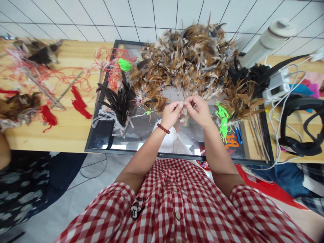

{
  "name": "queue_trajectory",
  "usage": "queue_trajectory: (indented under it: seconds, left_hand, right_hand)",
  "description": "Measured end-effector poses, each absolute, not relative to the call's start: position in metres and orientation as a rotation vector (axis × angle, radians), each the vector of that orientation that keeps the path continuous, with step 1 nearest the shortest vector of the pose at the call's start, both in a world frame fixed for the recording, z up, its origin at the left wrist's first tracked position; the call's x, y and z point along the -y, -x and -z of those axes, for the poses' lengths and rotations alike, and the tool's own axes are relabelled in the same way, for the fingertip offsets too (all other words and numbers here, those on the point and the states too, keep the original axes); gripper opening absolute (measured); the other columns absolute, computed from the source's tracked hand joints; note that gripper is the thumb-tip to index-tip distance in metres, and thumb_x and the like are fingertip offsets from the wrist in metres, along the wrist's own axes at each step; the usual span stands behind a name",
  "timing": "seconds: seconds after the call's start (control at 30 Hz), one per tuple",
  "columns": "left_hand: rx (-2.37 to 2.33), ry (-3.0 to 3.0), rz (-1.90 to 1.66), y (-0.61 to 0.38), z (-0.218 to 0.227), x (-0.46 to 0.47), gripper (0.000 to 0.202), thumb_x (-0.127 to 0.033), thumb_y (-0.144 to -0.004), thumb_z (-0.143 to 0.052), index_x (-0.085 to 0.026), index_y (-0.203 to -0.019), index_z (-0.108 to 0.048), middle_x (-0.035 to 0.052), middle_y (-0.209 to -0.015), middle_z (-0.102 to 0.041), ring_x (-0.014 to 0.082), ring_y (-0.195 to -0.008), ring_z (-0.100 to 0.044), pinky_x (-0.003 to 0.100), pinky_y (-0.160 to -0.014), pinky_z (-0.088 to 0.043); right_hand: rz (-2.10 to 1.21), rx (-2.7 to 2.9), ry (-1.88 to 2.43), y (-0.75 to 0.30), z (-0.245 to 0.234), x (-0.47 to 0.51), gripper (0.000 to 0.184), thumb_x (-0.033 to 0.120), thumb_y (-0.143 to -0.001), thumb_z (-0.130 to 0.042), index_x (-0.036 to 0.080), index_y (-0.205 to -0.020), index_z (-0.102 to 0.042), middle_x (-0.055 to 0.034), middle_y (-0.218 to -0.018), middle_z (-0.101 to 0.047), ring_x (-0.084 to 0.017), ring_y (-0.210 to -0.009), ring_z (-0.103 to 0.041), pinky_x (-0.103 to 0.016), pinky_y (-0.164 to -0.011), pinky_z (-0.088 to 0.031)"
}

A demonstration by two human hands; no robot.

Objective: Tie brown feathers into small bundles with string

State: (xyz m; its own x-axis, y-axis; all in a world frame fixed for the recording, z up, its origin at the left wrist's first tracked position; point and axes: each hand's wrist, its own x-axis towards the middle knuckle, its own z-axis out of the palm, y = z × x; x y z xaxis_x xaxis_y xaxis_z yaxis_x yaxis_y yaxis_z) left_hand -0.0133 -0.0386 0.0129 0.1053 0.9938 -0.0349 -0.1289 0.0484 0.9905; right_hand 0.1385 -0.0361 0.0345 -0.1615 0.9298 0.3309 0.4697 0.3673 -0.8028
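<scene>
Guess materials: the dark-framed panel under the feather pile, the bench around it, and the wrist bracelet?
Dark-framed reflective panel: looks like glass, glossy; it mirrors the person's clothing and the light. Pale yellow wooden bench: wood or wood laminate, matte, with faint grain lines. Reddish-brown beaded bracelet on the left hand: round polished beads, maybe wood or stone; too small to tell.

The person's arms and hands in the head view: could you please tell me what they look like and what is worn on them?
Both forearms are bare. Short red-and-white checked sleeves end above the elbows. The left hand has a beaded reddish-brown bracelet at the wrist; the right hand wears nothing visible.
</scene>
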Motion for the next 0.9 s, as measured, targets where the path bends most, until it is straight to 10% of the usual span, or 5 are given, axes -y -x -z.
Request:
queue_trajectory:
  seconds: [0.33,0.67,0.9]
  left_hand:
    - [-0.832,-0.978,-1.1,0.015,-0.018,0.042,0.049,-0.063,-0.072,-0.08,-0.016,-0.073,-0.066,-0.0049,-0.054,-0.045,0.0047,-0.047,-0.035,0.021,-0.047,-0.024]
    - [-1.051,-0.8,-1.171,0.021,-0.018,0.031,0.038,-0.051,-0.082,-0.076,-0.018,-0.071,-0.062,-0.0059,-0.052,-0.041,0.0041,-0.045,-0.027,0.021,-0.043,-0.018]
    - [-1.089,-0.768,-1.188,0.024,-0.018,0.027,0.036,-0.048,-0.086,-0.073,-0.018,-0.072,-0.059,-0.0061,-0.053,-0.04,0.0038,-0.044,-0.028,0.021,-0.041,-0.018]
  right_hand:
    - [-0.892,1.587,1.153,-0.139,-0.032,0.033,0.041,0.067,-0.086,-0.066,0.03,-0.095,-0.079,-0.0039,-0.09,-0.072,-0.022,-0.091,-0.064,-0.04,-0.09,-0.05]
    - [-0.966,1.849,1.235,-0.159,-0.026,0.031,0.007,0.027,-0.077,-0.077,0.023,-0.082,-0.078,-0.002,-0.081,-0.068,-0.017,-0.075,-0.058,-0.033,-0.077,-0.047]
    - [-0.962,2.231,1.28,-0.168,-0.02,0.032,0.014,0.01,-0.07,-0.069,0.022,-0.074,-0.075,-0.0029,-0.08,-0.064,-0.018,-0.08,-0.058,-0.034,-0.079,-0.044]
